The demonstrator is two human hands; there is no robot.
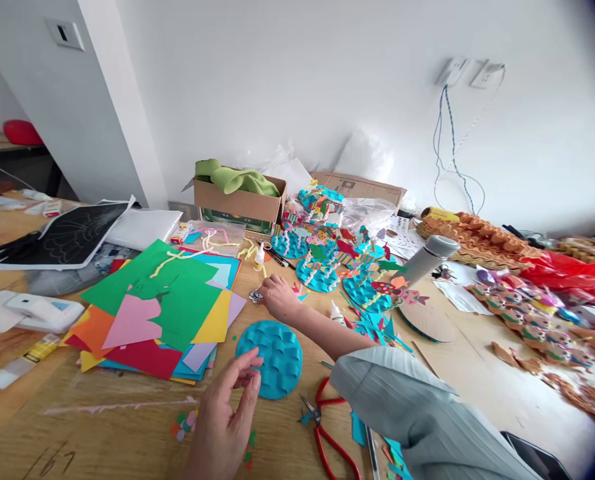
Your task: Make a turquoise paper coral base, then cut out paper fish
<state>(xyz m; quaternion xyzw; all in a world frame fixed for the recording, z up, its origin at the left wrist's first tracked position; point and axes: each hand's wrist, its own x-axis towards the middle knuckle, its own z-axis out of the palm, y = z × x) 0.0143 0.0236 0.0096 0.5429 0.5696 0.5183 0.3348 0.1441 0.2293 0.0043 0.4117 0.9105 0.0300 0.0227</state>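
My left hand [226, 419] sits at the bottom middle, its curved fingertips at the left edge of a round turquoise disc of wavy, ridged paper [276, 359] lying flat on the wooden table [77, 427]. Nothing shows between those fingers. Farther up, my right hand [280, 298] reaches out from a grey pleated sleeve [417, 413]. Its fingertips are down beside a tiny black-and-white paper piece [255, 297], and I cannot tell if they hold it. Red-handled scissors [327, 427] lie below that forearm.
A stack of coloured paper sheets [152, 320] lies left of the disc. Decorated turquoise discs [317, 275] crowd the table's middle, with glue bottles [259, 259] among them. A grey flask [425, 260], a cardboard box [240, 203] and a plain cardboard circle [426, 321] stand nearby.
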